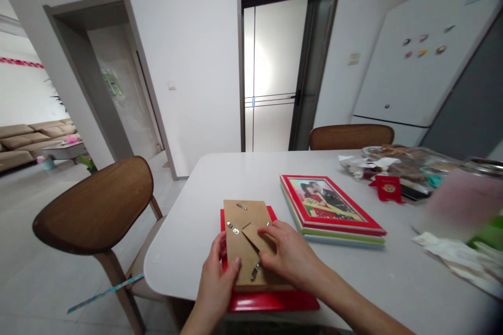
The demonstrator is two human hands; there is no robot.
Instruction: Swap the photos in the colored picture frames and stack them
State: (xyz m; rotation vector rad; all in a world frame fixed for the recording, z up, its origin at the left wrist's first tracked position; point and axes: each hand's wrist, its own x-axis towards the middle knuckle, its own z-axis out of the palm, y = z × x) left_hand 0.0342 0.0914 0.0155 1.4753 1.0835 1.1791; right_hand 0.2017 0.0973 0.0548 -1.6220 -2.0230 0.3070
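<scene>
A brown picture-frame backing board (242,212) lies face down on a red picture frame (275,301) near the table's front edge. Small metal clips (255,272) and a slit-like fold-out stand flap (250,239) show on its back. My left hand (218,277) grips the left side, thumb on top of the board and fingers curled round the edge. On the right side, my right hand (293,256) has bent fingers on the board, the index finger by a clip and the thumb near the flap. Its other fingertips are partly hidden.
A stack of picture frames (334,201) sits to the right on the white table (188,251). Farther right are a red card box (389,188), plastic-wrapped items (412,159), a pinkish container (451,207) and white tissue (459,254). A wooden chair (94,209) stands left.
</scene>
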